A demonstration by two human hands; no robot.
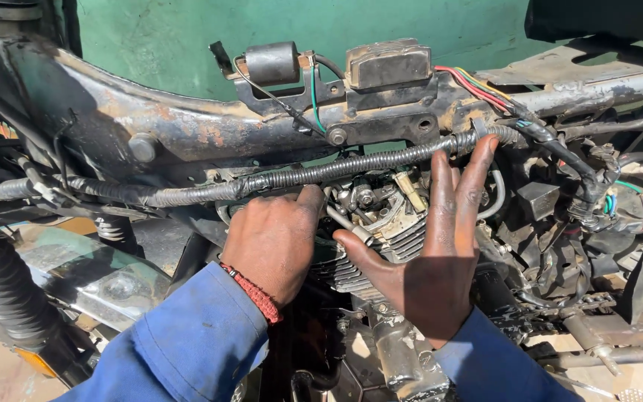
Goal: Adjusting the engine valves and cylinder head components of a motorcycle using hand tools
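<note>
Subject: a stripped motorcycle seen from the side, with its bare, rust-spotted frame tube running across the upper half of the frame.

Left hand, centre of frame: it presses into the top of the engine with its fingers curled and tucked under the corrugated wiring sleeve. The fingertips are hidden, so whether they grip anything cannot be told. A red braided wristband and a blue sleeve are visible.

Right hand, just right of centre: it is open, palm toward the engine and fingers spread upward. The longest fingertips touch the corrugated wiring sleeve where it bends near the frame bracket, and the thumb points left toward the finned cylinder head. It holds nothing.

State of the machine: no fuel tank or seat is in view, and the frame is exposed. A small black cylindrical unit and a ribbed rectangular unit stand bolted on the bracket at upper centre, with red, yellow and green wires leading right. The drive chain lies at the lower right. The front fork gaiter is at the lower left.

Progress, as judged: the upper engine is exposed and reachable, and no tool is in either hand. The work looks to be at the feeling and checking stage around the cylinder head and harness. No reassembly is evident.
</note>
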